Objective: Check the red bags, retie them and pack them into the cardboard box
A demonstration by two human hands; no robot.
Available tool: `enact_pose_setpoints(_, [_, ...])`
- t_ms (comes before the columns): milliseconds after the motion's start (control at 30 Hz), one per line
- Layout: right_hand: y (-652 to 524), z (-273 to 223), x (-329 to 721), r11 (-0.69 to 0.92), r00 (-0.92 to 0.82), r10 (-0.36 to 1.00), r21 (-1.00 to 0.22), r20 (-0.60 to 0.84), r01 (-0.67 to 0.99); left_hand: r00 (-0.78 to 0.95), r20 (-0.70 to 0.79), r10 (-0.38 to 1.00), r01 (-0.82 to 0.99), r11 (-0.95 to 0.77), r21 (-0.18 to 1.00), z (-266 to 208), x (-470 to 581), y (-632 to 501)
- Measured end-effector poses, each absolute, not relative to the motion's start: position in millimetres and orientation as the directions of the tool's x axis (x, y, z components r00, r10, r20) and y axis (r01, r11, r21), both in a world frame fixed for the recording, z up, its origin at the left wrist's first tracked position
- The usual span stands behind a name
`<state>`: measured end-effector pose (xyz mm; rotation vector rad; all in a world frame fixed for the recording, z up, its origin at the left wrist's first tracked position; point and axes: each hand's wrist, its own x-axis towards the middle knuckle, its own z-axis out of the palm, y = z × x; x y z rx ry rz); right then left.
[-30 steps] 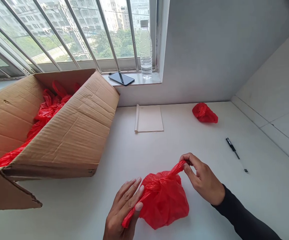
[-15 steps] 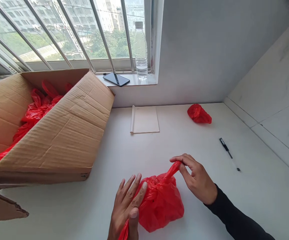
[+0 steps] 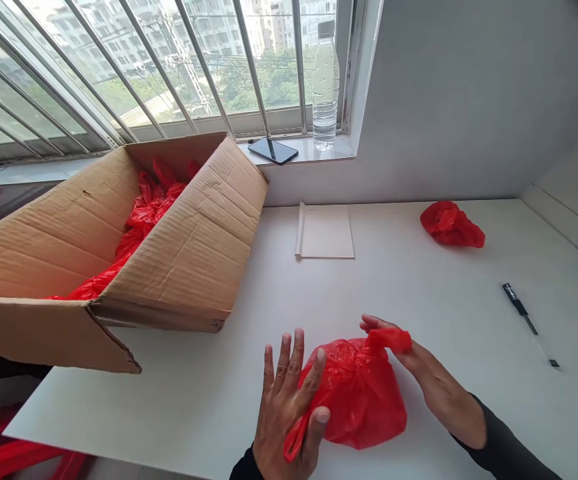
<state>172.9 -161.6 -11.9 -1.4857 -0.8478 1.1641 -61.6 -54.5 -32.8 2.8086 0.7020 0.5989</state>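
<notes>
A knotted red plastic bag sits on the white table between my hands, its contents hidden. My left hand lies against the bag's left side with fingers spread, and a red loop of the bag shows beside the thumb. On the far right side, my right hand rests against the bag with its fingers stretched out. One twisted end of the bag covers part of that hand.
An open cardboard box holding several red bags stands at left. Toward the wall lie a notebook and a small red bag. A pen is at right. The sill holds a phone and a water bottle.
My right hand has let go of the bag's twisted end and moved beside the bag. My left hand's fingers have spread wider. The view has swung left.
</notes>
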Motion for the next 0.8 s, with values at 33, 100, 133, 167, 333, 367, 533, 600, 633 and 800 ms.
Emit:
enact_pose_setpoints(33, [-161,-10,168,-0.225,0.296,0.926,-0.973,-0.232,-0.058,0.811,0.332,0.482,0.406,-0.872,0.275,-32,-61,-55])
enact_pose_setpoints(100, [-160,-6,162,-0.210,0.308,0.926,-0.976,-0.217,-0.054,0.815,0.322,0.482,0.399,-0.869,0.291,-33,-60,-55])
enact_pose_setpoints(133, [-160,-4,160,-0.203,0.302,0.930,-0.978,-0.209,-0.050,0.814,0.321,0.485,0.398,-0.867,0.300,-33,-60,-56])
enact_pose_setpoints(167, [-159,-3,159,-0.197,0.298,0.933,-0.979,-0.201,-0.043,0.812,0.322,0.487,0.396,-0.865,0.309,-33,-59,-56])
enact_pose_setpoints(333, [-156,-8,158,-0.175,0.349,0.919,-0.983,-0.185,-0.058,0.811,0.308,0.497,0.401,-0.856,0.326,-35,-56,-57])
enact_pose_setpoints(367, [-155,-11,158,-0.153,0.366,0.915,-0.986,-0.168,-0.071,0.811,0.304,0.500,0.406,-0.855,0.324,-35,-55,-58])
enact_pose_setpoints(533, [-154,-20,164,-0.058,0.425,0.903,-0.998,-0.061,-0.020,0.806,0.321,0.498,0.416,-0.861,0.292,-35,-56,-58])
enact_pose_setpoints(600, [-153,-18,166,-0.065,0.391,0.918,-0.998,-0.069,-0.023,0.817,0.334,0.471,0.395,-0.878,0.271,-34,-56,-57])
enact_pose_setpoints(633, [-153,-17,166,-0.071,0.378,0.923,-0.997,-0.079,-0.034,0.826,0.336,0.454,0.382,-0.887,0.259,-33,-56,-57])
enact_pose_setpoints(800, [-152,-12,164,-0.100,0.355,0.928,-0.993,-0.114,-0.056,0.850,0.336,0.406,0.351,-0.912,0.213,-28,-54,-55])
